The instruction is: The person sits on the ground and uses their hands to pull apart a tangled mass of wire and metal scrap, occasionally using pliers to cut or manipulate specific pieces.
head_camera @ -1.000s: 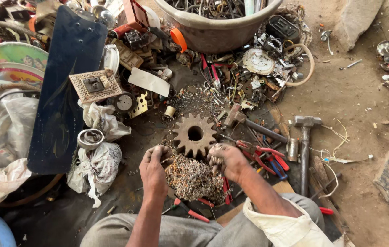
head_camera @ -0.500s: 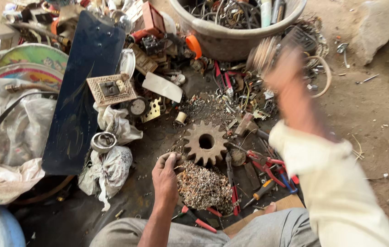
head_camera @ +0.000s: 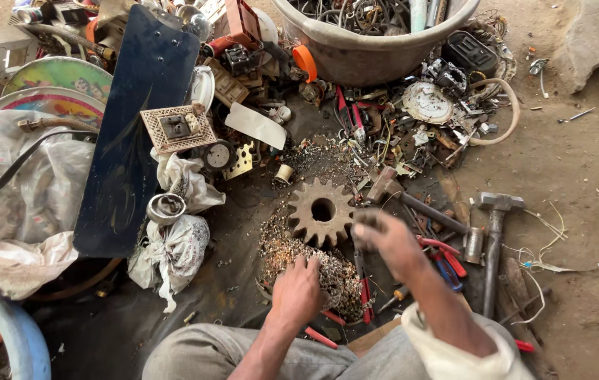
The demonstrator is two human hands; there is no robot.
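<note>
Both hands meet again low centre: left hand [head_camera: 298, 290] flat on the scrap pile [head_camera: 313, 271], right hand [head_camera: 384, 239] back from the tub [head_camera: 377, 49], blurred, grip unclear.

A grey plastic tub [head_camera: 377, 60] of wire sits at the ground's far edge; a steel hammer [head_camera: 494, 239] lies right.

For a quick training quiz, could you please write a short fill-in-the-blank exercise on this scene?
1. The left hand rests on a pile of small metal ____.
2. Beyond the pile lies a rusty toothed ____.
3. The hammer lies to the ____ of the right hand.

Missing words: scraps; gear; right
</note>
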